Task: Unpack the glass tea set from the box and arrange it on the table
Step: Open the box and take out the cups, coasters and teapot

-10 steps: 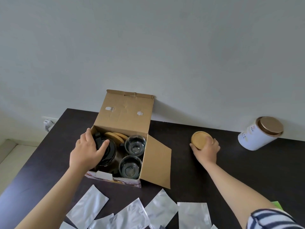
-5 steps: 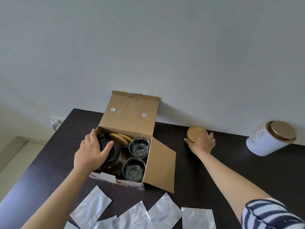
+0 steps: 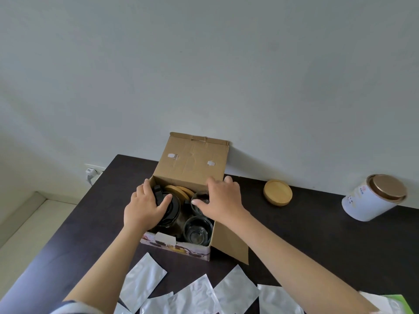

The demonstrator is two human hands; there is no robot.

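An open cardboard box (image 3: 191, 164) stands on the dark table (image 3: 317, 241), its lid up against the wall. Inside are a glass teapot with a black lid (image 3: 173, 207), wooden coasters (image 3: 179, 191) at the back, and two glass cups. My left hand (image 3: 145, 206) rests on the teapot's lid, fingers curled around it. My right hand (image 3: 221, 200) is over the far glass cup (image 3: 197, 198), fingers spread on its rim. The near glass cup (image 3: 197, 230) stands free in the box's front corner. One wooden coaster (image 3: 277, 192) lies on the table to the right of the box.
A white tin with a bronze lid (image 3: 374, 197) lies tilted at the far right by the wall. Several silver foil pouches (image 3: 192, 293) lie along the table's near edge. The box's side flap (image 3: 229, 243) hangs open to the right. A green item (image 3: 401, 302) shows at the bottom right.
My right hand let go of the wooden coaster on the table and moved left into the box, onto the far glass cup. My left hand stayed on the teapot.
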